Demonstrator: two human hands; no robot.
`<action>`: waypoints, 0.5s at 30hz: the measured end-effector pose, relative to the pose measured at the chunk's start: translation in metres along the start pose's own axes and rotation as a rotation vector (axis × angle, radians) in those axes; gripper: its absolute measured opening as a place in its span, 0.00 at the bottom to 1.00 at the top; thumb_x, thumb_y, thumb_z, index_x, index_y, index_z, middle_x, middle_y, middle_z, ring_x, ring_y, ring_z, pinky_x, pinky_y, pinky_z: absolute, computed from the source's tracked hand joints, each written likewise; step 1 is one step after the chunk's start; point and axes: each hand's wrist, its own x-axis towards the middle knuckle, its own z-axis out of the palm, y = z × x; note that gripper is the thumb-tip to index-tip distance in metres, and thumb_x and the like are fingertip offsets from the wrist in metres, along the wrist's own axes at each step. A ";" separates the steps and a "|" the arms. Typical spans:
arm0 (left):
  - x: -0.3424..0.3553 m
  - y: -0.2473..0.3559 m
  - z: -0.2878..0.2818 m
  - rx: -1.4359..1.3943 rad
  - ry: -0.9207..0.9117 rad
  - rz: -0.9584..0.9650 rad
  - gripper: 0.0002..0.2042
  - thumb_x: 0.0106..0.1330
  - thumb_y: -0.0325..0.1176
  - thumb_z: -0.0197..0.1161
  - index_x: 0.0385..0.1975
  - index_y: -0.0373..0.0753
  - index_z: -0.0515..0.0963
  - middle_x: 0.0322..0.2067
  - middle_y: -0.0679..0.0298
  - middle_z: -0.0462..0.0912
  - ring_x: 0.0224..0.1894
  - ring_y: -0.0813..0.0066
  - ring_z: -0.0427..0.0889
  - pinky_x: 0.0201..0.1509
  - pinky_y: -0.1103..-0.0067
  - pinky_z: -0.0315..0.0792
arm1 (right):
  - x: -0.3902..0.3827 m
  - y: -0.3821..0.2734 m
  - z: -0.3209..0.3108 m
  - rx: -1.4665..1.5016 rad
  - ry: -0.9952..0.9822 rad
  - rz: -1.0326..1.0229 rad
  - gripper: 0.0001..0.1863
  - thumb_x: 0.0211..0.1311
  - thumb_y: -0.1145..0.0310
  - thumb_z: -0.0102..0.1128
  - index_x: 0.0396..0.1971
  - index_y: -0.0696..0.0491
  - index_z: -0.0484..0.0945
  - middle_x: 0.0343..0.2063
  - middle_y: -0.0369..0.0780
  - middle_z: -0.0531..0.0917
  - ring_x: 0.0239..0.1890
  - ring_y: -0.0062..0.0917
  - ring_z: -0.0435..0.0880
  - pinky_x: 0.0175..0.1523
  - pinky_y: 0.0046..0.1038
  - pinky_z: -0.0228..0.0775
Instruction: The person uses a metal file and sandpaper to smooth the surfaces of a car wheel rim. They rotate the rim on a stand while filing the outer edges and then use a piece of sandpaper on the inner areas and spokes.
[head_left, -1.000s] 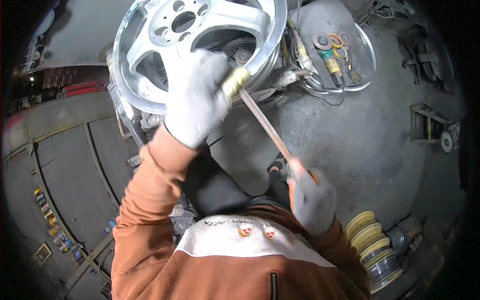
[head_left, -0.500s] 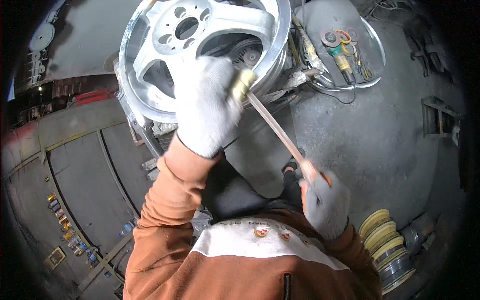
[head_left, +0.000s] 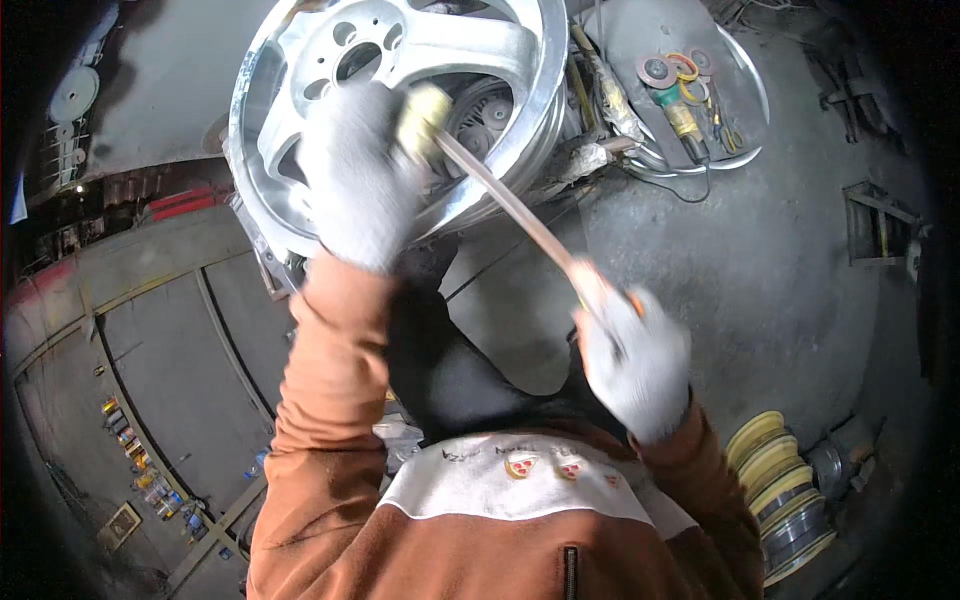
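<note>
My left hand (head_left: 355, 175), in a grey-white knit glove, is closed beside a silver alloy wheel rim (head_left: 480, 45), in front of its spokes. At its right side it holds a small yellow roll-like piece (head_left: 424, 118), blurred and partly hidden by the fingers. A narrow pale-brown strip (head_left: 505, 198) runs straight and slanting from that piece toward me. Its near end is in my right hand (head_left: 635, 370), closed round it in front of my chest. Orange shows on the inner side of the right glove. Whether my left hand touches the rim, I cannot tell.
To the right of the rim, a grey round top (head_left: 740, 120) carries a green-and-yellow angle grinder (head_left: 680, 120), discs, yellow rings and scissors. Stacked yellow and silver rims (head_left: 770, 480) stand at the lower right. Small bottles (head_left: 150, 480) line the floor at the left.
Both hands have shifted left and farther from me, carrying the yellow piece and the strip along. The strip stays stretched between them. The whole view has shifted slightly.
</note>
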 end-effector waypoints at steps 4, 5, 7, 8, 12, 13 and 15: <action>0.026 -0.006 -0.012 -0.076 0.027 -0.101 0.16 0.62 0.43 0.75 0.28 0.36 0.81 0.22 0.53 0.80 0.26 0.53 0.79 0.32 0.66 0.73 | 0.027 -0.011 0.011 0.089 0.027 0.040 0.14 0.61 0.71 0.70 0.48 0.53 0.84 0.26 0.44 0.79 0.23 0.40 0.81 0.28 0.34 0.74; 0.017 -0.004 -0.011 -0.050 -0.034 -0.091 0.16 0.62 0.43 0.76 0.28 0.36 0.81 0.23 0.53 0.80 0.26 0.52 0.79 0.32 0.66 0.73 | 0.015 -0.009 0.009 0.093 -0.024 0.071 0.14 0.61 0.71 0.70 0.48 0.52 0.84 0.26 0.44 0.79 0.23 0.40 0.81 0.28 0.34 0.74; -0.007 0.017 -0.013 -0.067 -0.114 -0.064 0.15 0.60 0.42 0.76 0.27 0.37 0.82 0.23 0.53 0.79 0.27 0.52 0.80 0.33 0.66 0.74 | -0.031 -0.002 -0.003 0.169 -0.092 0.112 0.10 0.63 0.71 0.69 0.40 0.59 0.80 0.31 0.45 0.84 0.23 0.32 0.85 0.27 0.26 0.76; -0.012 0.035 -0.016 -0.001 -0.144 0.076 0.14 0.59 0.42 0.77 0.27 0.38 0.81 0.24 0.55 0.79 0.29 0.53 0.81 0.34 0.66 0.74 | -0.043 0.008 -0.009 0.040 -0.041 -0.156 0.11 0.62 0.71 0.70 0.40 0.60 0.81 0.29 0.45 0.85 0.26 0.33 0.85 0.30 0.26 0.78; -0.004 0.008 0.000 0.018 0.005 0.110 0.14 0.60 0.41 0.76 0.30 0.38 0.82 0.26 0.55 0.80 0.31 0.54 0.81 0.36 0.66 0.75 | -0.020 0.007 0.008 0.035 0.081 -0.147 0.10 0.63 0.71 0.67 0.41 0.58 0.81 0.35 0.46 0.86 0.27 0.35 0.86 0.29 0.29 0.78; 0.014 0.002 -0.009 0.023 -0.024 -0.113 0.14 0.62 0.42 0.75 0.30 0.36 0.82 0.25 0.53 0.80 0.29 0.54 0.81 0.35 0.67 0.75 | 0.004 -0.008 0.014 0.117 -0.053 0.216 0.10 0.64 0.68 0.67 0.42 0.54 0.83 0.33 0.44 0.84 0.23 0.36 0.84 0.26 0.29 0.76; 0.036 -0.018 -0.010 -0.058 0.028 -0.139 0.15 0.63 0.42 0.75 0.30 0.35 0.82 0.24 0.51 0.82 0.27 0.55 0.82 0.32 0.67 0.74 | 0.040 -0.011 0.022 0.115 0.126 0.036 0.10 0.63 0.65 0.68 0.43 0.46 0.84 0.24 0.41 0.77 0.18 0.38 0.79 0.23 0.31 0.73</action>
